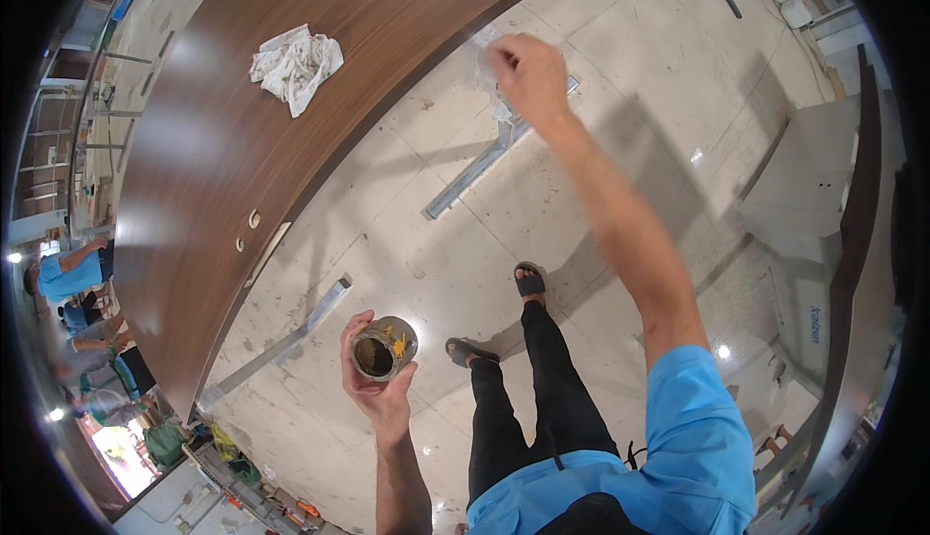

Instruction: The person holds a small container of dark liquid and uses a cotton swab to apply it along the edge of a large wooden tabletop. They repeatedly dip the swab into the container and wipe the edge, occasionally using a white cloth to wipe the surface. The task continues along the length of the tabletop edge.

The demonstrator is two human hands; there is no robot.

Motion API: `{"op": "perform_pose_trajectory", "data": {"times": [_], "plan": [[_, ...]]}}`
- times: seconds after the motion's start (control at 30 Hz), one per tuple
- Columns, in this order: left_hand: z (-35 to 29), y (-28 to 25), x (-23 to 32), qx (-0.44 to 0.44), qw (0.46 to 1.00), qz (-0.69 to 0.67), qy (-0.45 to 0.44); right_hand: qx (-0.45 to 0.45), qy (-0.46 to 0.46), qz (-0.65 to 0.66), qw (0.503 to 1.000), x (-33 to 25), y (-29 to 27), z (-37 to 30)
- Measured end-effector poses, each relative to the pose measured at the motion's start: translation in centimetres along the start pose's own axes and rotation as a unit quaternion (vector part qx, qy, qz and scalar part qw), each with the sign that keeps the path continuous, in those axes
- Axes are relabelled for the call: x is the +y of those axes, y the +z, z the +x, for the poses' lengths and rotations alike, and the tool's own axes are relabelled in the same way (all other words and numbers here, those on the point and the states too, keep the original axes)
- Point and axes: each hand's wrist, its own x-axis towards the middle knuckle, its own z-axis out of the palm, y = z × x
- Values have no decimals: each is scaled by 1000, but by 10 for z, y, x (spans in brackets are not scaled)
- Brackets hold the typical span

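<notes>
My left hand (378, 395) is wrapped round a small open jar (402, 327) with dark contents and a yellow smear on its rim, held over the floor. My right arm reaches out past the table's edge. At its end my right hand (531, 80) is closed, with slightly blurred fingers; what they hold, if anything, is hard to make out. Something clear, like plastic film (489, 62), shows beside those fingers. Left of that hand, a crumpled, stained white cloth (296, 65) lies on the brown wood-grain tabletop (208, 162).
Metal table legs (465, 182) show on the tiled floor (426, 254) under the table edge. Round holes (254, 217) pierce the tabletop. A grey cabinet (804, 172) stands at the right. Other people, one in a blue shirt (68, 274), are at the far left. Tools lie at the lower left.
</notes>
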Motion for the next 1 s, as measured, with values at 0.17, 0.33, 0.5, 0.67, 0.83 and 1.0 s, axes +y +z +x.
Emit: {"op": "perform_pose_trajectory", "data": {"times": [0.17,0.33,0.5,0.67,0.83,1.0], "plan": [[2,9,4,4,1000,-9,3,109,82,-28,990,42,-28,43],[7,20,10,7,1000,0,4,-3,-50,-37,998,4,0,3],[8,23,11,4,1000,-10,1,-46,-1,89,995,-32,12,-22],[0,10,8,0,1000,-18,-8,-21,86,89,992,-50,21,-21],[-7,-6,8,2,1000,-18,5,-208,-68,143,965,-130,77,-75],[-23,-30,14,62,998,-21,-12,-115,-237,-12,965,-170,125,7]]}}
